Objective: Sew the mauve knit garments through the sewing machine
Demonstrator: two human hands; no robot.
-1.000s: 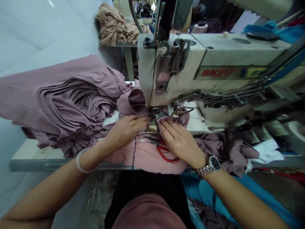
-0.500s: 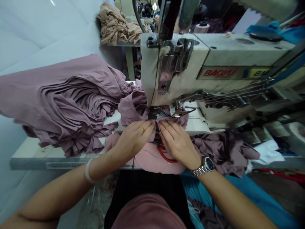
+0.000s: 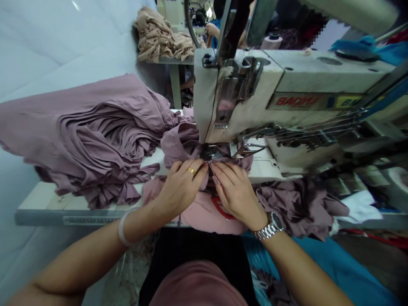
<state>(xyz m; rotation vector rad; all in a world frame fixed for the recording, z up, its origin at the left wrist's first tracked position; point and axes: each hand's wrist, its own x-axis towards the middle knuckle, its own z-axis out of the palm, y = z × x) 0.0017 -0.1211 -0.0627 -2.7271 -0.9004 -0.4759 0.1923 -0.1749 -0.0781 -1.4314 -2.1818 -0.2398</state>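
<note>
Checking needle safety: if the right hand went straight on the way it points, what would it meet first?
The right hand would probably meet the left hand's fingers first, then the metal presser foot; depth is unclear.

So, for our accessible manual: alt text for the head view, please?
A left hand and right hand gather mauve fabric at the needle area of a cream industrial sewing machine. Red-handled scissors lie under the right hand; a large stack of mauve garments sits to the left.
</note>
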